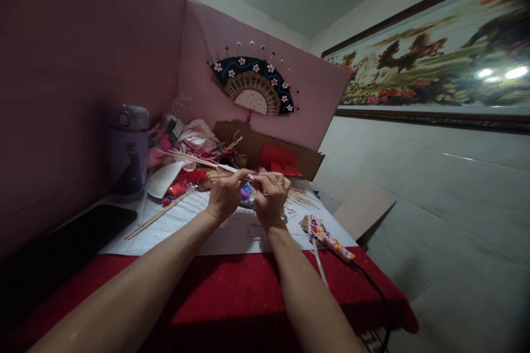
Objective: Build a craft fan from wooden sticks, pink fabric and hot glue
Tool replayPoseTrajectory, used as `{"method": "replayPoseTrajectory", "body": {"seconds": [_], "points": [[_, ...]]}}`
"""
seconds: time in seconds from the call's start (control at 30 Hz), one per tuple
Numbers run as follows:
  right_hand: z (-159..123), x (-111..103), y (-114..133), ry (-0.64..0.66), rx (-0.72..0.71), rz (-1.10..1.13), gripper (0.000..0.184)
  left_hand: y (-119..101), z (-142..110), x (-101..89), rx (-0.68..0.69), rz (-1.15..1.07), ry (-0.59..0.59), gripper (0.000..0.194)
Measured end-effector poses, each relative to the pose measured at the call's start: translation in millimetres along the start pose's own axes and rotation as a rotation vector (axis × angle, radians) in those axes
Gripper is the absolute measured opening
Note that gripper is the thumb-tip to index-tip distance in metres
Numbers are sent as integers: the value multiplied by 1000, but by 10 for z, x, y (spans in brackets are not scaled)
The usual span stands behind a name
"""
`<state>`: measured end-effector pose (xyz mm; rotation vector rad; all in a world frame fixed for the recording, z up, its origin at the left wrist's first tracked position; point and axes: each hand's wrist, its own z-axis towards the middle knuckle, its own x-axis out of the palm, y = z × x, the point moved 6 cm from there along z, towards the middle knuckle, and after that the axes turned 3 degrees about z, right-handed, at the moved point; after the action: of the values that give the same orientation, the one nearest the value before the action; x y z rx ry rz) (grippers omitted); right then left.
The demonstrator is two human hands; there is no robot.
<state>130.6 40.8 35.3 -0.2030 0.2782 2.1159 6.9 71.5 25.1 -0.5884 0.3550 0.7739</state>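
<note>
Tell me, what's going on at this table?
A person's left hand and right hand are holding some thin sticks, with something pale along them, above a white sheet. A flower-patterned tool, perhaps a glue gun, lies to the right. A decorated fan is up behind.

The person's left forearm and right forearm are showing bare from the lower edge of the view up to the wrists, the skin looking smooth under dim light. Each forearm is widening toward the lower edge and tapering to a slimmer wrist, and the left one is filling more of the view than the right. A small pale fleck is showing low on the left forearm. The left hand and right hand are appearing bare too, with rounded knuckles and the fingernails proving too small to tell.
</note>
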Motion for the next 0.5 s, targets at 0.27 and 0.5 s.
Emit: {"method": "replayPoseTrajectory", "body": {"seconds": [0.27, 0.5], "points": [[-1, 18, 6, 25, 3, 15, 11, 29, -5, 37, -6, 16, 17, 25], [-4, 27, 34, 39, -2, 5, 8, 18, -1, -35, -56, 63, -22, 22]]}}
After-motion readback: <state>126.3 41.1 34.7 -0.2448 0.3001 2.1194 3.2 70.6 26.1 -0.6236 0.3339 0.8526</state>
